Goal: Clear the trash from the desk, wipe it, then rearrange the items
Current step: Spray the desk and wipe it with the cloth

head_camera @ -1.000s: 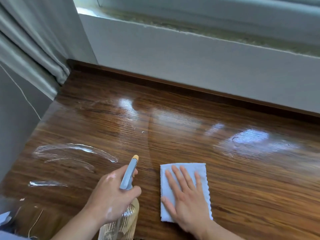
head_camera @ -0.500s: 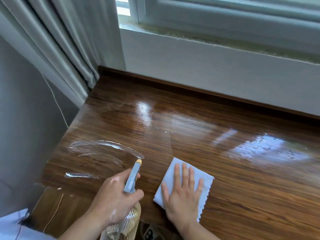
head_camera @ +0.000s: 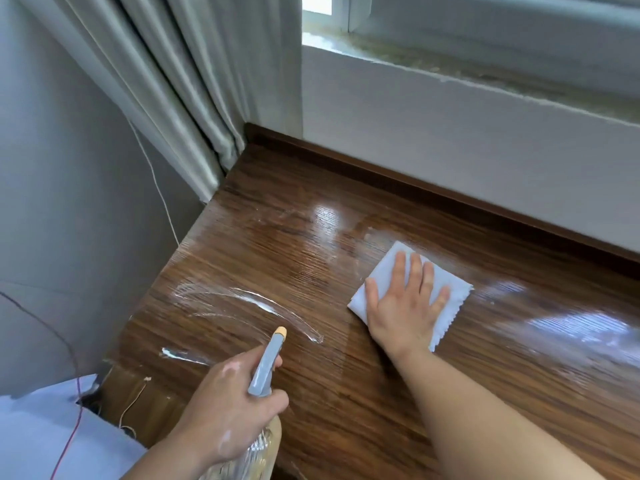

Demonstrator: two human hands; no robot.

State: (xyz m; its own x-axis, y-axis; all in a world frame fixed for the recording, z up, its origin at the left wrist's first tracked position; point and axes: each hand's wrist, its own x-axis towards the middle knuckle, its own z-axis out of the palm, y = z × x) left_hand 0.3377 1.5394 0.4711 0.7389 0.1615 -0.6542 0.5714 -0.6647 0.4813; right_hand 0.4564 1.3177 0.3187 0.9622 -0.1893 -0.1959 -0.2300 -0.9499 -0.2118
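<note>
One cloth (head_camera: 452, 299), flat beneath right grip (head_camera: 403, 301)

Wall: plain grey wall (head_camera: 52, 202) at left, thin pale cord (head_camera: 157, 188) running down it | Curtain: grey pleated curtain (head_camera: 166, 98) ends at the desk's back-left corner | Window: window (head_camera: 332, 10) at top, daylight bright; stained sill (head_camera: 485, 76) above white ledge face (head_camera: 450, 150) | Furniture: dark wood-grain desk (head_camera: 519, 348), glossy, reflecting light.

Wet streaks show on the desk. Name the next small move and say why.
Probably slide the cloth left under the right hand, over the white streaks: they lie left of the cloth, apart from it, while the left hand only holds the sprayer.
</note>
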